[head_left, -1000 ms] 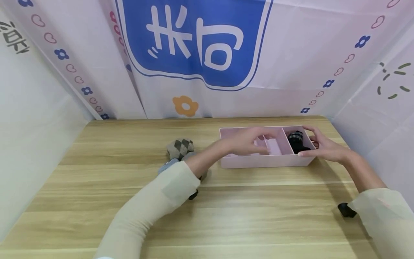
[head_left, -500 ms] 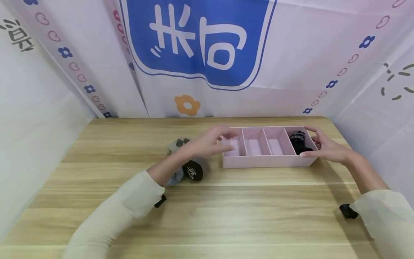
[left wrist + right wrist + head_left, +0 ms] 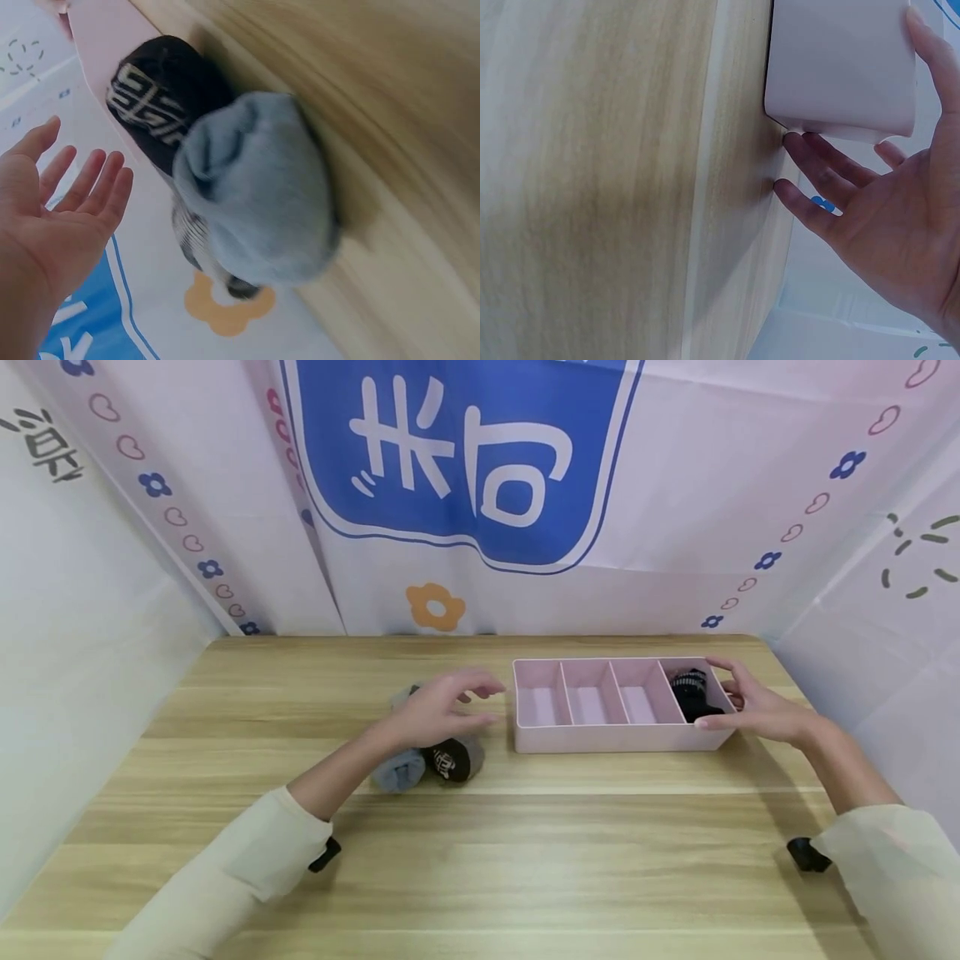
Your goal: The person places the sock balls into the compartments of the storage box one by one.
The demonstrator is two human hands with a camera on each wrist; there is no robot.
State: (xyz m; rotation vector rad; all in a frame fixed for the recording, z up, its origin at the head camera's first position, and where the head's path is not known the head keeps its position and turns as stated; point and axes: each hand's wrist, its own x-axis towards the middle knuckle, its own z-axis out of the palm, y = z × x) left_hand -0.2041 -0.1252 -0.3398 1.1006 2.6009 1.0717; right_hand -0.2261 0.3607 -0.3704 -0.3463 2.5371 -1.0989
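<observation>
My left hand (image 3: 442, 706) hovers above the rolled socks with its fingers loosely spread, holding nothing, just left of a pink divided box (image 3: 600, 739). Under it lie a blue-grey rolled sock (image 3: 262, 195) and a dark rolled sock (image 3: 154, 97) with a pale pattern. Behind them a lighter sock (image 3: 196, 232) is partly hidden. At the box's right end my right hand (image 3: 757, 702) holds on, thumb at the front rim and forefinger at the back corner. Its other fingers (image 3: 817, 169) touch around the end wall. Black socks (image 3: 692, 697) fill the rightmost compartment.
The wooden table (image 3: 525, 860) runs back to a white printed curtain (image 3: 675, 485). Curtains also close off both sides. A small black object (image 3: 807, 854) shows beneath the right sleeve, another (image 3: 325, 856) beneath the left.
My left hand has moved left across the box's compartments, out past its left end and over the socks. The right hand has stayed at the box's right end.
</observation>
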